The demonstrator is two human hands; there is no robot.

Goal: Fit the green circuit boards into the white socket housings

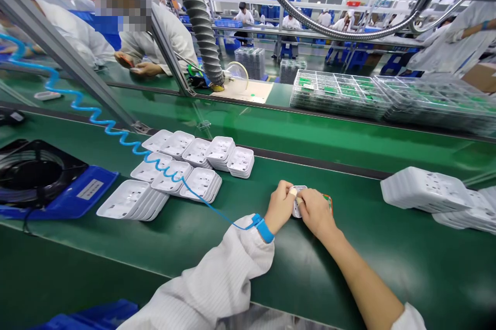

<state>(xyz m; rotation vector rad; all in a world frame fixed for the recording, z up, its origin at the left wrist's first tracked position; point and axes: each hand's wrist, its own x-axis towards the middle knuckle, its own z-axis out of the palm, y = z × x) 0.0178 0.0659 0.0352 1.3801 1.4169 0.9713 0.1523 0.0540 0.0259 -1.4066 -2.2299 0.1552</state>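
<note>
Both hands meet over one white plastic housing (297,210) on the green table, much of it hidden beneath my fingers. My left hand (279,205) is closed on its left side, the thumb along the near edge. A blue band circles this wrist. From the right, my right hand (315,211) presses on the housing with curled fingers, and finger cots seem to cover some tips. Just past the right hand shows a part with an orange edge and some green (329,202), mostly covered; I cannot tell whether it is held.
Stacked white housings (199,183) stand left of my hands, more housings (430,190) at far right. A coiled blue cord (112,126) crosses the stacks to my wrist. A black fan (36,172) sits left. Clear trays (341,90) and co-workers are beyond the green partition.
</note>
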